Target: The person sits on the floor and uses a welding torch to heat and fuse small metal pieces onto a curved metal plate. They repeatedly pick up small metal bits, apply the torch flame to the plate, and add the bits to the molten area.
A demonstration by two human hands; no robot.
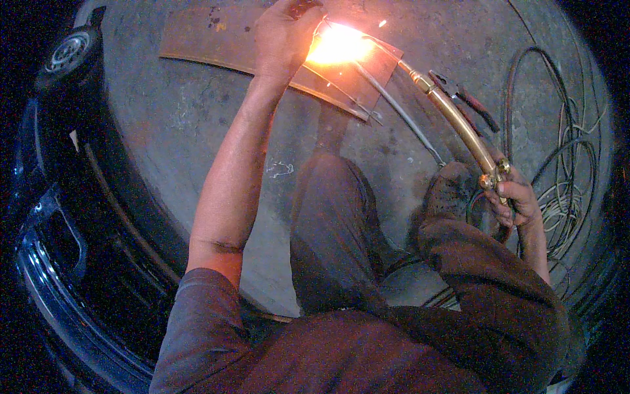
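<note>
My right hand [515, 200] grips the valve end of a long brass gas torch [459, 121]. The torch's tip points up and left into a bright flame [341, 44]. Right beside that glare is my left hand [287, 33], its fingers curled closed; what they hold is lost in the brightness and partly hidden by the hand. Under the flame lies a flat metal plate [387, 62], on top of a longer rusty metal sheet [210, 39]. A grey metal rod [400, 105] runs from the glare down toward my right shoe.
Pliers with red and black handles [476, 108] lie on the concrete floor [177, 118] just beyond the torch. Coiled hoses and cables [567, 203] spread along the right side. At the left are a dark vehicle body [46, 276] and a small wheel [69, 52].
</note>
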